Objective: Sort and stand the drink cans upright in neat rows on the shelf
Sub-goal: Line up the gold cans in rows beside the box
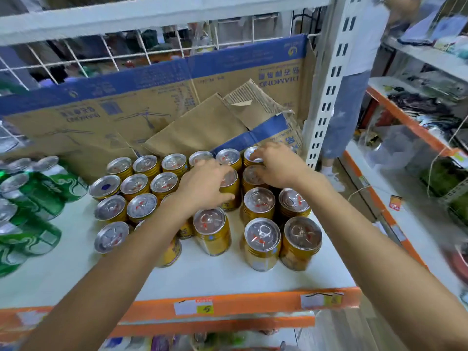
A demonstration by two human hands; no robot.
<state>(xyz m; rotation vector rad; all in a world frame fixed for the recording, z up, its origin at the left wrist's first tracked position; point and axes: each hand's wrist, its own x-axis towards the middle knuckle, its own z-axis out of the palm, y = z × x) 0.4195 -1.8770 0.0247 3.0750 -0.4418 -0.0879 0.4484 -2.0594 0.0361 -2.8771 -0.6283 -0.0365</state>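
Several gold cans [262,243] with silver tops stand upright in rows on the white shelf [207,273]. My left hand [203,187] wraps around one gold can [229,192] in the middle of the group. My right hand [274,164] rests over two gold cans at the back right, fingers on the top of the rearmost one [253,154]; whether it grips is unclear. One can at the left [105,187] shows a blue mark on its top. Green cans [38,196] lie tilted and blurred at the left of the shelf.
Flattened cardboard [202,122] with blue print leans against the wire back of the shelf. A white perforated upright [329,79] bounds the shelf on the right. An orange price strip [228,306] runs along the front edge. A person [354,72] stands in the aisle at right.
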